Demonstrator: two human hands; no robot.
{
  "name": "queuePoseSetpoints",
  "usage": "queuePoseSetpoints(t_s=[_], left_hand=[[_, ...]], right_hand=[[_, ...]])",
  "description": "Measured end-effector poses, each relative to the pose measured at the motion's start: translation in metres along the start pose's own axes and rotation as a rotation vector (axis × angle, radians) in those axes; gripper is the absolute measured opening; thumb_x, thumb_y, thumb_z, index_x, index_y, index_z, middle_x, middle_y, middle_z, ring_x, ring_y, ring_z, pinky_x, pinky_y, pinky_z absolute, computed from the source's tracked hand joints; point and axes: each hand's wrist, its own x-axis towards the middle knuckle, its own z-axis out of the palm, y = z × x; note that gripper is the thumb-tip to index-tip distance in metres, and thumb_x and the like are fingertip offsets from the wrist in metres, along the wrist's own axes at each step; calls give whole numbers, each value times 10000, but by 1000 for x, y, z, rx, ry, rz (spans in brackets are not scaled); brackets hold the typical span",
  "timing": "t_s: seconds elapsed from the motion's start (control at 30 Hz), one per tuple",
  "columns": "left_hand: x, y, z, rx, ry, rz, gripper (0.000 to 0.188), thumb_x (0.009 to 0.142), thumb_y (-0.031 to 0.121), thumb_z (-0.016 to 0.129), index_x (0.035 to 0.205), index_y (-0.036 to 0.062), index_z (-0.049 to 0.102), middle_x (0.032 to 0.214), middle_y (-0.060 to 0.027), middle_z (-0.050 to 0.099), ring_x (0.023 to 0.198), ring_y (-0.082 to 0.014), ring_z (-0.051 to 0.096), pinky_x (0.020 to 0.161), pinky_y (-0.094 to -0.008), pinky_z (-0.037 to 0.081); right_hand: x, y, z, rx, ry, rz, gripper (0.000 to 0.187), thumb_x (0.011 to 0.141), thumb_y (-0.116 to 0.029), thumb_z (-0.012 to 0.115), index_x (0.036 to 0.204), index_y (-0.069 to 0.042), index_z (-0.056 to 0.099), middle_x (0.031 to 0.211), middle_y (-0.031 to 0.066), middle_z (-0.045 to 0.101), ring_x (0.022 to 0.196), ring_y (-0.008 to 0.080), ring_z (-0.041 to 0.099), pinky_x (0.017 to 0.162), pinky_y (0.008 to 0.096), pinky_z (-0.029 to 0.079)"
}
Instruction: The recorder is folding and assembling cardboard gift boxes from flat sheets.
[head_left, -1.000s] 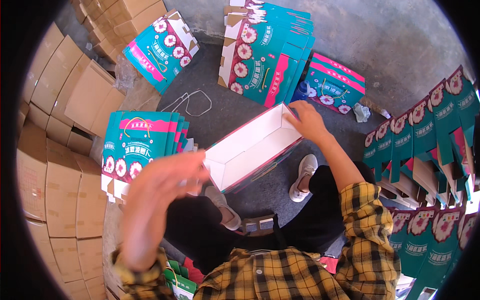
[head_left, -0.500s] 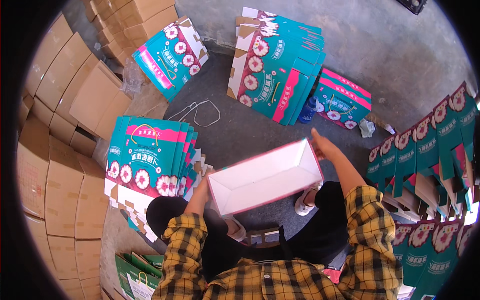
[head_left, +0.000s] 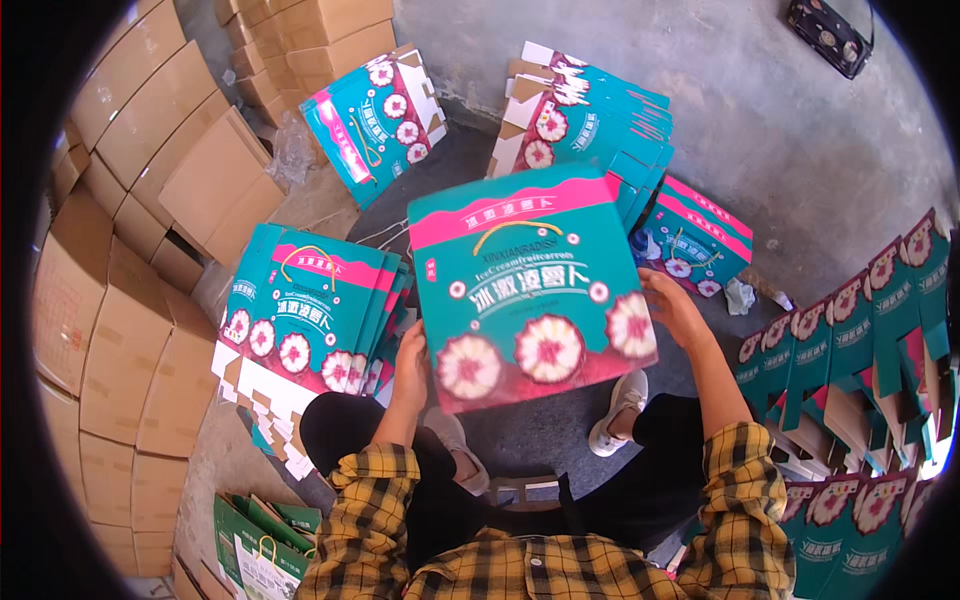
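A teal and pink gift box [head_left: 530, 290] with a yellow cord handle hangs in front of me, over my feet. Its broad face, printed with sliced radishes, is turned up toward me, hiding its inside. My left hand [head_left: 408, 365] grips the box's lower left edge, with some fingers behind it. At the right edge, my right hand [head_left: 672, 308] has its bent fingers against the side. Left of the box leans a stack of flat teal cartons [head_left: 310, 310] with the same print.
Brown cardboard boxes [head_left: 170, 390] pile up on the left. More flat cartons stand in a far left stack [head_left: 365, 125] and a far middle stack [head_left: 580, 125]. A finished-looking box [head_left: 700, 240] stands right of that. Part-folded cartons [head_left: 840, 330] line the right; green bags [head_left: 265, 545] sit near left.
The box has been turned from showing its white open inside to showing its printed broad face. Both hands stay at its sides. The whole view has shifted slightly.
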Motion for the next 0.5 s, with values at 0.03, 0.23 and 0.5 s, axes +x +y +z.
queuePoseSetpoints(t_s=[0.03,0.23,0.5], left_hand=[[-1,5,-2,-29,79,-70,598,903,463,475,1354,72,437,1315,-105,503,1202,-230,473,985,-431,388],[1,-48,-33,-58,346,-286,725,895,680,377,1383,145,413,1344,-81,490,1204,-234,465,980,-482,370],[-15,-69,-27,5,272,-360,426,966,401,403,1243,107,541,1034,-105,646,873,-235,654,780,-421,530]], right_hand=[[-2,-2,3,84,22,-17,691,888,-598,470,1337,-73,475,1261,117,543,1201,245,489,979,467,383],[10,47,3,-5,96,241,797,876,-701,367,1409,-108,390,1379,147,463,1263,351,428,1023,532,335],[5,81,-8,-11,60,476,516,879,-501,481,1281,-180,523,1254,77,584,1181,299,512,999,532,356]])
